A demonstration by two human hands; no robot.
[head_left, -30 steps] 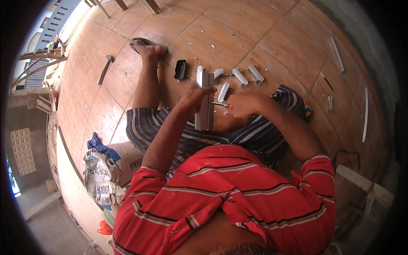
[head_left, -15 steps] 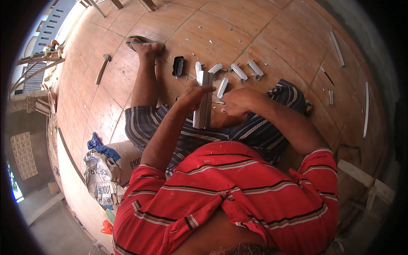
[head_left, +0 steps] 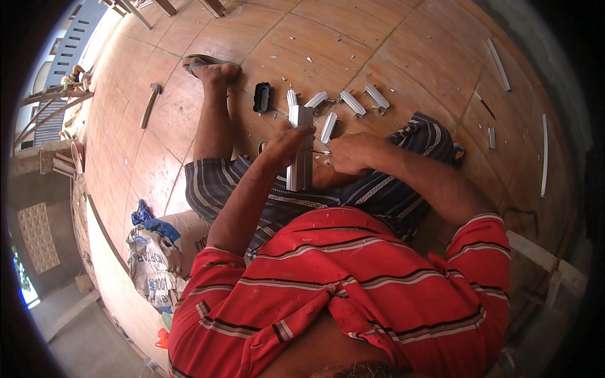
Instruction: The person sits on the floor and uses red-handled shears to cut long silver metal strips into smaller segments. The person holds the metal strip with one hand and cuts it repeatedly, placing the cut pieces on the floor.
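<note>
One grey ridged bar (head_left: pixel 299 169); left fingers (head_left: pixel 305 131) closed round it, right fingers (head_left: pixel 336 147) grip tool (head_left: pixel 321 152).

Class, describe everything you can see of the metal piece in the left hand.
The metal piece is a straight, silver-grey bar, apparently aluminium, with ridges running lengthwise. It points away from the body, its far end brighter. The left hand grips it, hiding part of its middle. A slim tool in the right hand points at its right side; contact is unclear.

L head cam, dwnwd, wide FOV
</note>
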